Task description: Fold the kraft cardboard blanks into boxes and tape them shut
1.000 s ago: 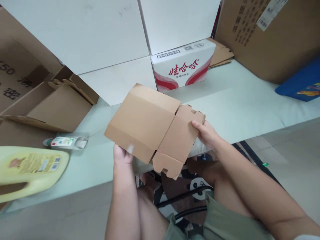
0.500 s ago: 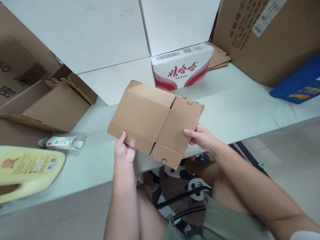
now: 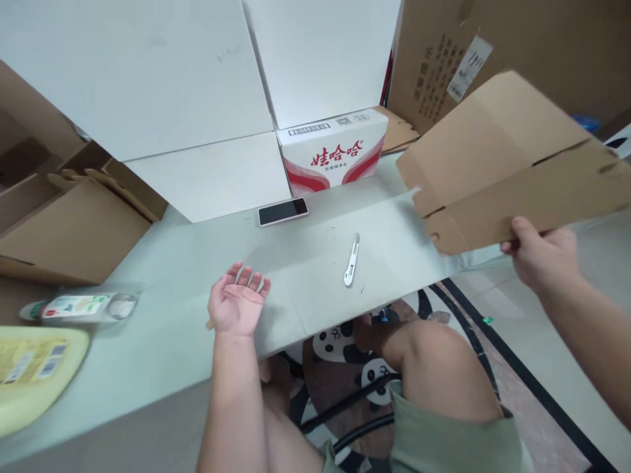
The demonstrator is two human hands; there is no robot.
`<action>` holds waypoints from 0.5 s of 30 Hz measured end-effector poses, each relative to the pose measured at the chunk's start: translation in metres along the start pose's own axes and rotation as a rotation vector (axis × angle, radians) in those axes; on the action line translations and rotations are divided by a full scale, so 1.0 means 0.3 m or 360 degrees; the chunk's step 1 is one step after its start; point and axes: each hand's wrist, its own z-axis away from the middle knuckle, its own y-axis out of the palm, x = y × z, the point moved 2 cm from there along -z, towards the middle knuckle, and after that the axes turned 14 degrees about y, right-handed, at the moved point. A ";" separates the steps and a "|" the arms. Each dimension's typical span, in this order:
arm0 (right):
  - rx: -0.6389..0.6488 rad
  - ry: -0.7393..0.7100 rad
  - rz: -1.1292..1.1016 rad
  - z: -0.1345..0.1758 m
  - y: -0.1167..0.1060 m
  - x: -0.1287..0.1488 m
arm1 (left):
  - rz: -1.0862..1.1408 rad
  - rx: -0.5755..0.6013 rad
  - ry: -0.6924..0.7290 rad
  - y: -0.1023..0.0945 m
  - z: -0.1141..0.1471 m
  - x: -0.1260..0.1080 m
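Note:
A flattened cardboard box (image 3: 493,138) is raised over the right side of the table. My right hand (image 3: 545,256) grips its lower edge, thumb on the near face. My left hand (image 3: 239,299) is palm up above the table with the fingers apart and nothing in it. On the cloth between the hands lies a white utility knife (image 3: 351,261). Behind it a phone (image 3: 283,212) with a dark screen lies flat.
A white and red carton (image 3: 335,154) stands against white panels at the back. At the left are an open brown box (image 3: 73,230), a clear bottle (image 3: 81,307) on its side and a yellow jug (image 3: 39,374). A large brown carton (image 3: 428,66) stands back right.
My right hand has carried the flattened cardboard box to the right and up. My left hand has let go of it and opened. The utility knife and phone have come into view.

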 end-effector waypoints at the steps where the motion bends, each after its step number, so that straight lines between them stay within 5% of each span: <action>1: -0.0174 0.0011 0.0064 -0.058 0.032 0.038 | 0.0004 -0.0010 0.0002 0.004 -0.001 0.004; 5: -0.0029 0.0125 -0.0067 -0.293 0.289 0.194 | 0.0050 -0.0031 0.0046 0.019 -0.007 0.023; 8: 0.0154 0.0278 0.0036 -0.367 0.459 0.204 | 0.0097 -0.0049 0.0101 0.021 -0.017 0.030; 12: 0.0485 0.0335 0.0499 -0.215 0.564 0.070 | 0.0124 -0.0060 0.0139 0.019 -0.030 0.026; 15: 0.1062 0.0019 0.1261 0.022 0.617 -0.031 | 0.0147 -0.0033 0.0151 0.021 -0.033 0.021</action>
